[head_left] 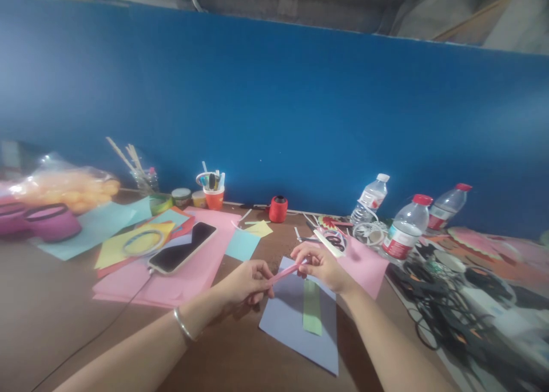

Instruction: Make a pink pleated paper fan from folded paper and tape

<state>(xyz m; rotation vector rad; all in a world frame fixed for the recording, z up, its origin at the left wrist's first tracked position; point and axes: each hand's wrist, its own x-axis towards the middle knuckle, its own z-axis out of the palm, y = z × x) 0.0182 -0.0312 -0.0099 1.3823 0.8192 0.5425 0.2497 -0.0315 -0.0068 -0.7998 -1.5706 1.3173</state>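
Between my two hands stretches a narrow pink paper strip (283, 274), slanting up to the right. My left hand (249, 282) pinches its lower end, fingers closed. The upper end is pinched by my right hand (319, 265), with thumb and fingertips together. Beneath the hands lies a lavender paper sheet (285, 323) on the table, and a light green paper strip (312, 309) rests on top of it. A small light blue paper (241, 245) lies just beyond my left hand.
A phone (183, 248) with a cable lies on pink sheets (137, 286) at left. An orange cup (214, 199) of tools and a red container (278, 209) stand behind. Scissors (334, 240), a water bottle (406, 229) and tangled black cables (454, 306) lie or stand at right.
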